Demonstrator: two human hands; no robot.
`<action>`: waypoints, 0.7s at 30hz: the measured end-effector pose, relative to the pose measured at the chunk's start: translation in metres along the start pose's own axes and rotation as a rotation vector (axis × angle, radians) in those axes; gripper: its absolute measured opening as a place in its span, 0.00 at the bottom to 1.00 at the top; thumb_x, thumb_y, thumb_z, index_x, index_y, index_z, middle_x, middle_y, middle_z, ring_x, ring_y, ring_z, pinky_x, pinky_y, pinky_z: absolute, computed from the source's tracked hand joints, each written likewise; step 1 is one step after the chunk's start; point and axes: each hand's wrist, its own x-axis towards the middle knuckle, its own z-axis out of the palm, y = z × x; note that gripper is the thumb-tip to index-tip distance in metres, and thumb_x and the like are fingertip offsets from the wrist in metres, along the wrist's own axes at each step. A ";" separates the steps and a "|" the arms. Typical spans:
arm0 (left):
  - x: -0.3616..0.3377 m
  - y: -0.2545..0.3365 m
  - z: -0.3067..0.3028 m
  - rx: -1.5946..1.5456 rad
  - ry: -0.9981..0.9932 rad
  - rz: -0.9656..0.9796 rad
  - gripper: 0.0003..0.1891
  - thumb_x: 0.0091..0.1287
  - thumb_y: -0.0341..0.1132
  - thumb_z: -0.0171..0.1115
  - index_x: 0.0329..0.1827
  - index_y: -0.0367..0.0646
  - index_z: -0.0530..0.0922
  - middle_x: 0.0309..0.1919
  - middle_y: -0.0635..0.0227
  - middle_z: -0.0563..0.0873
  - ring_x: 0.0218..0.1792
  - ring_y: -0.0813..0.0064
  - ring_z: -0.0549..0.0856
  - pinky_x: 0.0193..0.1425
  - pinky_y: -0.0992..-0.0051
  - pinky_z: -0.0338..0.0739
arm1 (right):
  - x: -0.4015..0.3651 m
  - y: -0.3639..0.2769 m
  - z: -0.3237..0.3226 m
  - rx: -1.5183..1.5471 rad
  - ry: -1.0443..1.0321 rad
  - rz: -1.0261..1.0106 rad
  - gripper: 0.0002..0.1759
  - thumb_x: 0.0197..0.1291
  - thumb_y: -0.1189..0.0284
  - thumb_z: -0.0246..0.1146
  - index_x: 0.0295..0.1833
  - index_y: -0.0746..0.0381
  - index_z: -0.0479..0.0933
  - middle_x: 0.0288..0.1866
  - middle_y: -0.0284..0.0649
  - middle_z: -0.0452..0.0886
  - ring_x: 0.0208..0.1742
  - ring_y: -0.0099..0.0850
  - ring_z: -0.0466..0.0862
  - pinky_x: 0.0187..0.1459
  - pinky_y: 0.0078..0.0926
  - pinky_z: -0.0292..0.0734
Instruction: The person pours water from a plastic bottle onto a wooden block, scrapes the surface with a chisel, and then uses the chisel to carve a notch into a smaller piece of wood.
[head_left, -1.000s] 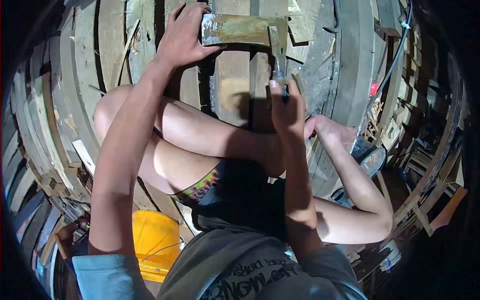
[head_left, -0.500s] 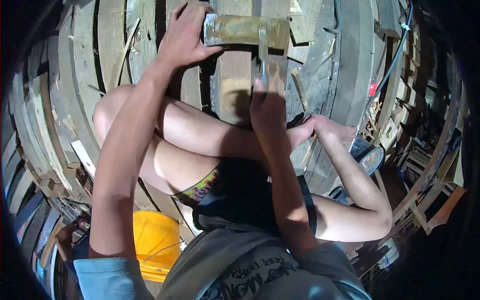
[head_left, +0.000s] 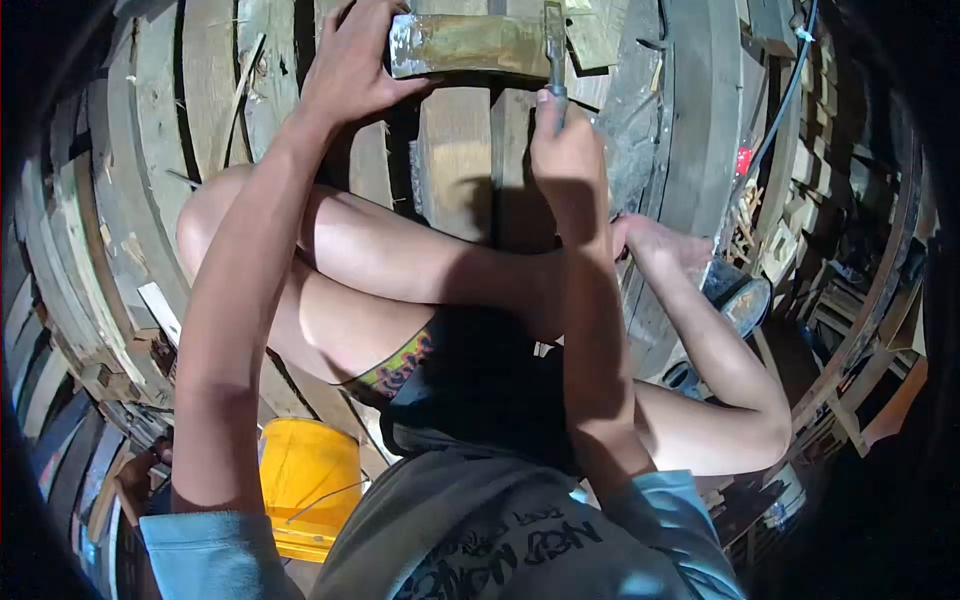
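Note:
A short, worn wood block (head_left: 470,45), yellowish brown with a pale scraped left end, lies across the planks at the top of the view. My left hand (head_left: 350,60) grips its left end, thumb stretched along the near edge and fingers at the far corner. In my right hand (head_left: 570,145) is a narrow metal tool (head_left: 554,50) with a grey handle, fingers wrapped round it and thumb up. The tool's metal end overlaps the block's right end. Its exact kind I cannot tell.
Weathered planks (head_left: 455,150) with dark gaps form the floor under my crossed legs. A yellow bucket (head_left: 310,480) stands at lower left. Wood scraps (head_left: 595,35) lie beyond the block's right end. A blue cable (head_left: 785,125) runs down the right, near a dark round container (head_left: 740,300).
My right hand and the tool have moved up and to the right, and the tool now lies over the block's right end. Block and left hand appear slightly further left and up.

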 end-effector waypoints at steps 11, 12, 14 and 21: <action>0.001 -0.004 0.001 -0.016 0.004 0.004 0.43 0.45 0.50 0.76 0.63 0.42 0.67 0.55 0.58 0.78 0.61 0.57 0.76 0.72 0.53 0.56 | -0.047 0.034 0.021 -0.120 -0.021 0.004 0.20 0.71 0.60 0.52 0.42 0.69 0.73 0.27 0.63 0.79 0.34 0.61 0.82 0.34 0.53 0.78; 0.000 -0.003 0.003 -0.007 0.021 0.000 0.43 0.45 0.50 0.76 0.63 0.42 0.67 0.55 0.58 0.78 0.61 0.57 0.76 0.73 0.53 0.56 | -0.062 0.040 0.023 0.024 0.123 -0.172 0.20 0.71 0.60 0.53 0.43 0.69 0.74 0.26 0.62 0.79 0.33 0.61 0.82 0.33 0.52 0.79; 0.000 -0.003 0.003 -0.034 0.022 -0.018 0.43 0.44 0.51 0.77 0.63 0.42 0.68 0.55 0.59 0.78 0.61 0.58 0.76 0.73 0.52 0.56 | -0.026 0.050 0.029 -0.147 0.129 -0.280 0.20 0.71 0.60 0.53 0.45 0.69 0.74 0.27 0.62 0.79 0.34 0.62 0.82 0.34 0.52 0.79; -0.003 -0.008 0.008 -0.002 0.034 -0.004 0.42 0.47 0.51 0.75 0.63 0.42 0.67 0.57 0.59 0.77 0.62 0.57 0.75 0.73 0.52 0.55 | -0.043 0.043 0.028 -0.022 0.143 -0.233 0.19 0.70 0.61 0.54 0.49 0.68 0.73 0.25 0.60 0.79 0.30 0.60 0.82 0.31 0.51 0.79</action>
